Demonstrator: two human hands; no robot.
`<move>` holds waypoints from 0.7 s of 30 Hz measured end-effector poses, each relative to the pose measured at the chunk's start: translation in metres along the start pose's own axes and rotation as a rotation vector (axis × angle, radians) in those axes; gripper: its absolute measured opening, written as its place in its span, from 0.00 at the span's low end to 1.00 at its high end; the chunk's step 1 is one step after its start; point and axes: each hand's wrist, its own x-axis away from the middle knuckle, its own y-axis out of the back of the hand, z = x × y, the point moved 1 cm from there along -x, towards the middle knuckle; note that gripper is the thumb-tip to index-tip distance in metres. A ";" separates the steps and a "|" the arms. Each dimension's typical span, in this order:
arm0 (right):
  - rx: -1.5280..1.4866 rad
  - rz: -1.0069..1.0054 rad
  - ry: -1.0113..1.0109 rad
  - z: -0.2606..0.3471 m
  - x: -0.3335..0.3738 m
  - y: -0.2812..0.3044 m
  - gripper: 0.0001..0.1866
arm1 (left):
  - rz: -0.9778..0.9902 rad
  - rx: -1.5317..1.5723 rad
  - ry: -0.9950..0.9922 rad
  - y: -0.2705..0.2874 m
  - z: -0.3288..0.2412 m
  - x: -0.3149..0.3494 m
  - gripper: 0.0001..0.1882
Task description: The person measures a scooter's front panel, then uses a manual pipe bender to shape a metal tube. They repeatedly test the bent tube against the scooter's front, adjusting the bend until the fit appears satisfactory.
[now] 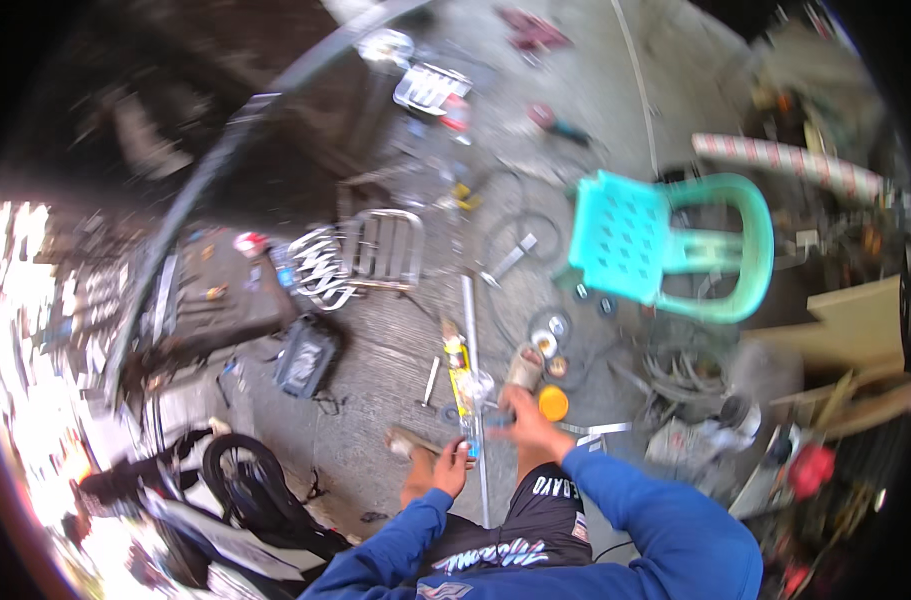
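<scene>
My left hand [452, 470] is low in the middle, its fingers curled together beside a small blue piece [472, 447]. What it grips, if anything, is too blurred to name. My right hand [528, 422] reaches in from the right with its fingers apart and nothing visible in them. A long metal pipe [470, 320] runs upright in the picture between my legs, passing between both hands. Along its left side lies a yellow tube-shaped container [458, 365]. A round orange-yellow lid [552, 403] lies just right of my right hand.
A turquoise plastic chair [625, 235] lies on the concrete floor at right. Metal racks [385, 248] and a dark case [308, 355] are at left, with a motorcycle wheel [245, 475] below. A hammer-like tool [431, 382], coiled cables [680, 370] and cardboard [860, 310] lie about.
</scene>
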 end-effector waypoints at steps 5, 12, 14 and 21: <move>0.170 0.164 0.337 0.216 0.101 -0.005 0.35 | -0.015 -0.062 -0.200 0.039 -0.053 0.131 0.21; 0.441 0.617 0.509 0.340 0.203 -0.150 0.37 | -0.428 0.040 -0.263 0.156 0.024 0.310 0.22; 0.457 0.765 0.540 0.379 0.234 -0.213 0.38 | -0.581 0.009 -0.299 0.202 0.070 0.351 0.23; 0.597 1.380 0.749 0.489 0.341 -0.400 0.37 | -0.775 0.226 -0.362 0.317 0.226 0.548 0.24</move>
